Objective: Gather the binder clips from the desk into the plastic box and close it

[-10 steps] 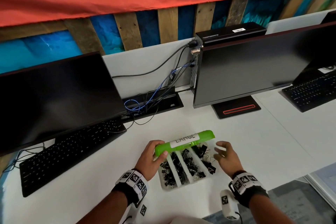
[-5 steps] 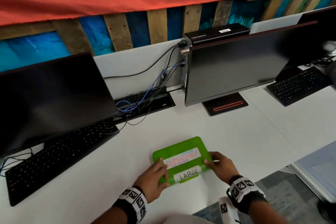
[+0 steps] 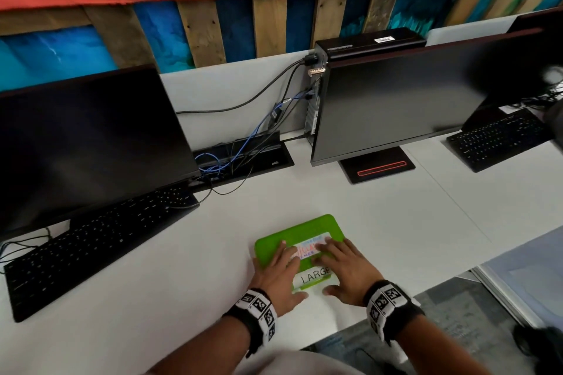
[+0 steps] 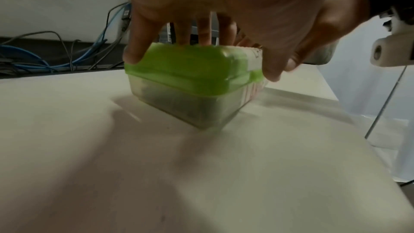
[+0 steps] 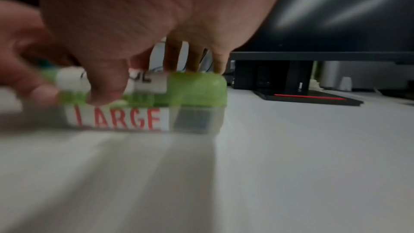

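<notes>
Two hands on the lid: both lay flat on the green lid [image 3: 300, 230] of the plastic box [image 4: 179, 102], presumably so that the push came straight down and spread over its whole top.
Box place: it sat on the white desk [image 3: 170, 268] near the front edge, at about 6 o'clock in the head view, right in front of the person.
Lid: it lay level on the clear base with no gap that I could make out in the left wrist view, so it looked seated, though whether any catch had snapped home could not be told.
Binder clips: only a dark mass showed through the clear wall; none showed loose on the desk.
Left hand [image 3: 278, 274]: fingers straight and a little apart on the lid's 9 o'clock half, thumb down at the near edge, clamped on nothing.
Right hand [image 3: 344, 271]: fingers spread on the 3 o'clock half over the printed label, thumb dipped toward the front rim by the word LARGE, likely to press that edge shut.
Stage: judged to be the final closing press.
Risk: uneven pressure could leave one corner proud.
Around: a keyboard [image 3: 91, 250] lay at 9 o'clock, well apart; a monitor [image 3: 411, 100] stood at 1 o'clock; cables [image 3: 243, 143] ran at 12 o'clock.
</notes>
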Available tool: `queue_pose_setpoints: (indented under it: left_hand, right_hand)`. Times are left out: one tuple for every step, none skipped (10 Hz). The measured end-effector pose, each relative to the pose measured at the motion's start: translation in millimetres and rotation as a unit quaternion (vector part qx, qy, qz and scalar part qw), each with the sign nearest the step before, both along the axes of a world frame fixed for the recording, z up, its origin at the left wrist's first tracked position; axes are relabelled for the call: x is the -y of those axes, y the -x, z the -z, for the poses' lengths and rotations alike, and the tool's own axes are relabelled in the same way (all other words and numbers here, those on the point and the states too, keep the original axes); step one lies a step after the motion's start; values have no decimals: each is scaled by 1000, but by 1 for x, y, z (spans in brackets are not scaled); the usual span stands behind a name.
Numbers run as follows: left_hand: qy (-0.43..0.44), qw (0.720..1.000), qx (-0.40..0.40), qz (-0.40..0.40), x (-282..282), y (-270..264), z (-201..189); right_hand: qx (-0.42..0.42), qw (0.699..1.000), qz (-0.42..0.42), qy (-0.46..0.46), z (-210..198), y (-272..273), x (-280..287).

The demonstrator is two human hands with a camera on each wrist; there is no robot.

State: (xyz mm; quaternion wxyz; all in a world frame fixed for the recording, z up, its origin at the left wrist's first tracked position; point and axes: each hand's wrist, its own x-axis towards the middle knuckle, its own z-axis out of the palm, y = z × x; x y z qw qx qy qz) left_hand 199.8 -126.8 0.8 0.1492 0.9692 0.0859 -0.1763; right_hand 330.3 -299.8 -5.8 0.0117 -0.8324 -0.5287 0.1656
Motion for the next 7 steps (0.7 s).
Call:
queue_pose_setpoints:
  left_hand:
    - [-10,1000,0,-21,3,-6,2]
    - [-36,999,-8,-23,6,-7,4]
    - [-66,998,1,-19,7,-6,11]
    - [-97,994,58,3,7,-7,14]
    - [-91,994,61,0,5,-5,15]
    - [-11,1000,11,-6,3,-8,5]
    - [101,991,78,-26,-20,16,7]
  right_hand:
    - [40,998,-18,49,2,5,-5]
    - [51,998,-19,24,5,5,-11]
    - [46,998,-33,27,7,3,-14]
    - [56,997,-40,39,4,3,-16]
    - [73,996,-46,24,5,6,-17]
    - [61,997,-24,42,4,6,-18]
    - [52,998,-26,29,-7,3,-17]
